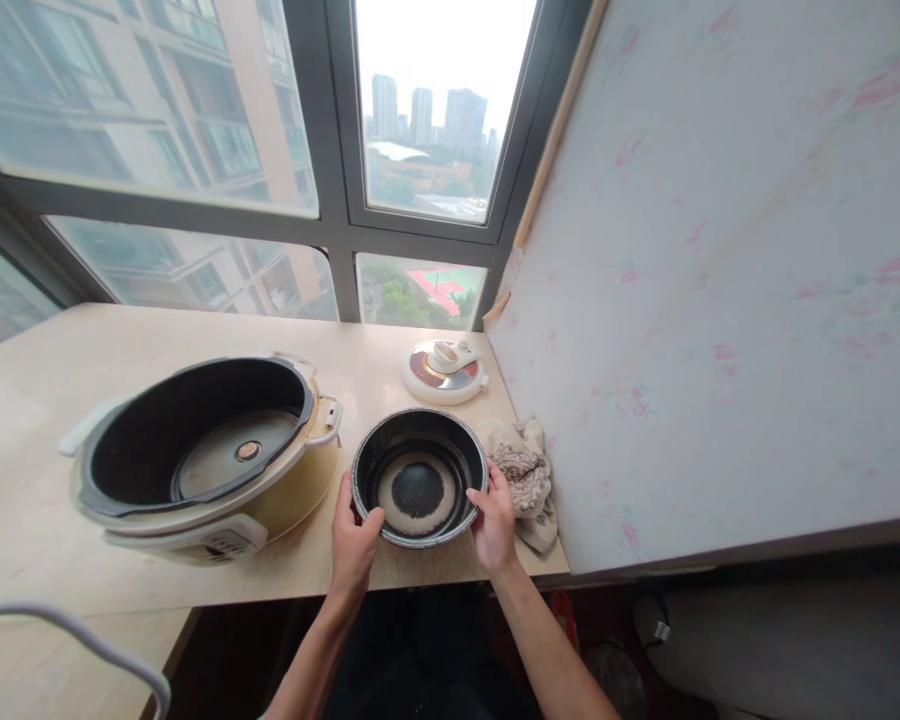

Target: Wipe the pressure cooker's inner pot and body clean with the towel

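Observation:
A black inner pot (420, 478) with a ring of pale rice around its bare middle sits near the front edge of a wooden counter (157, 335). My left hand (354, 540) grips its near-left rim, thumb over the edge. My right hand (493, 522) grips its right rim. To the left lies an open cream rice cooker (202, 455), its dark cavity empty and tilted toward me.
A round white lid (444, 371) lies behind the pot. A crumpled cloth (523, 478) rests beside my right hand against a pale wall panel (720, 280). Windows run along the back. A white cord (82, 640) curves at the lower left.

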Motion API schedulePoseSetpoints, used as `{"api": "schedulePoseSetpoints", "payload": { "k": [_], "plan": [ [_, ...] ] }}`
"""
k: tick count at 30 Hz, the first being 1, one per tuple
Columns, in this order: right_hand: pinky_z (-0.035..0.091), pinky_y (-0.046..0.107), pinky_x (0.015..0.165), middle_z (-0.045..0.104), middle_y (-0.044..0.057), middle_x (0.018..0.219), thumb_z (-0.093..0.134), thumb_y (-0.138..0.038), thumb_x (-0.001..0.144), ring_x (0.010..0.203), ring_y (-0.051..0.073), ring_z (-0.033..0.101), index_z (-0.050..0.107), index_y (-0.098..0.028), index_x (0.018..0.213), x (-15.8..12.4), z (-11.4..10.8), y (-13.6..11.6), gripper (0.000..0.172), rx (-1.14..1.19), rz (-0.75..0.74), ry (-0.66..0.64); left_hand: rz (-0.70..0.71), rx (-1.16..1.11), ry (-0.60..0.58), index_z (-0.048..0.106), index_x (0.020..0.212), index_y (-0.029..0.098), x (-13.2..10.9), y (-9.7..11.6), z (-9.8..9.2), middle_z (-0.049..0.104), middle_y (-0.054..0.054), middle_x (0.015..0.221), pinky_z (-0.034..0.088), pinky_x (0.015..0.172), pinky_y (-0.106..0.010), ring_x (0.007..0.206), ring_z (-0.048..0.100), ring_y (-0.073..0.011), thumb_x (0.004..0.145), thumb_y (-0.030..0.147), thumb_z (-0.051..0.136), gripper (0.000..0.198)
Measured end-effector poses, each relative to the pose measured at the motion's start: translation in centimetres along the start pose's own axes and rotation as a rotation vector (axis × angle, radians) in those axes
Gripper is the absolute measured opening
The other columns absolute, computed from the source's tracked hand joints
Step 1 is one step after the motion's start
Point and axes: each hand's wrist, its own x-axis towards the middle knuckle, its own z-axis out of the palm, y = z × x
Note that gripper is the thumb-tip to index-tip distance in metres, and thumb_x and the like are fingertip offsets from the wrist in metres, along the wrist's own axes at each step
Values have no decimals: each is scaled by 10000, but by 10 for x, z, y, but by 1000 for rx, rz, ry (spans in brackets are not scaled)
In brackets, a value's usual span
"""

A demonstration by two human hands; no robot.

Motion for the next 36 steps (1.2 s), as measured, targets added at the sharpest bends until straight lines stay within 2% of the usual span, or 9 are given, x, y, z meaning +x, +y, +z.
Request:
{"api": "schedulePoseSetpoints", "payload": {
  "k": [5, 8, 11, 16, 20, 23, 29, 32, 36],
  "plan": [
    [464, 447, 1093, 646, 94, 1296, 757, -362, 739, 1198, 261, 623, 550, -219, 1297, 16, -19, -1, 611, -107, 22, -93, 22, 3, 19, 471, 1436, 109, 3, -2, 3, 566, -176, 1402, 382, 1171, -433, 1315, 544, -316, 645, 248, 649, 822],
    [371, 492, 1174, 579, 137, 1417, 637, -489, 845, 1345, 281, 532, 559, -202, 1293, 40, -44, -13, 538, -376, -115, -73, 44, 10, 60, 472, 1424, 86, 2, -4, 7, 550, -197, 1412, 384, 1168, -449, 1305, 544, -321, 659, 252, 630, 798],
    [200, 522, 1246, 454, 185, 1537, 634, -453, 808, 1480, 310, 355, 521, -154, 1368, 66, -74, -25, 644, -928, -350, -1, 85, 22, 74, 473, 1441, 84, 2, -5, 9, 529, -190, 1444, 355, 1190, -428, 1353, 507, -314, 678, 238, 609, 790],
    [204, 561, 1213, 339, 268, 1582, 799, -384, 612, 1497, 424, 272, 456, -87, 1441, 78, -106, -22, 945, -1420, -242, -46, 145, 40, 38, 483, 1476, 118, 1, -3, 7, 507, -149, 1496, 295, 1226, -400, 1416, 448, -311, 705, 212, 599, 786],
    [306, 548, 1141, 511, 296, 1381, 727, -234, 602, 1359, 436, 428, 437, -16, 1445, 65, -106, -20, 918, -1365, -217, 36, 145, 54, -12, 552, 1414, 113, 1, -2, 5, 619, -136, 1339, 389, 1164, -411, 1288, 552, -313, 713, 222, 579, 710],
    [347, 493, 1103, 590, 231, 1252, 669, -140, 549, 1275, 401, 492, 582, -91, 1304, 54, -101, -27, 762, -1257, -112, 28, 139, 46, -18, 575, 1377, 114, 1, -2, 5, 642, -123, 1278, 428, 1122, -389, 1220, 585, -295, 716, 236, 574, 673],
    [514, 384, 815, 724, 80, 890, 610, -295, 608, 876, 272, 659, 705, -161, 893, 41, -97, -41, 329, -1011, 79, -99, 114, 35, -13, 572, 1333, 94, 3, -3, 4, 638, -141, 1257, 437, 1101, -407, 1178, 588, -299, 689, 257, 586, 665],
    [520, 371, 669, 704, 83, 750, 570, -409, 625, 726, 264, 659, 686, -149, 828, 32, -93, -52, 350, -874, 139, -10, 97, 28, -28, 563, 1335, 106, 4, -5, 2, 632, -139, 1277, 419, 1122, -405, 1212, 581, -300, 687, 256, 587, 666],
    [535, 353, 693, 717, 91, 779, 603, -441, 603, 768, 269, 681, 691, -154, 873, 17, -76, -85, 404, -745, 115, 86, 54, 30, -47, 552, 1353, 125, 6, -9, -2, 618, -139, 1320, 398, 1144, -406, 1270, 558, -304, 702, 261, 599, 666]
  ]
}}
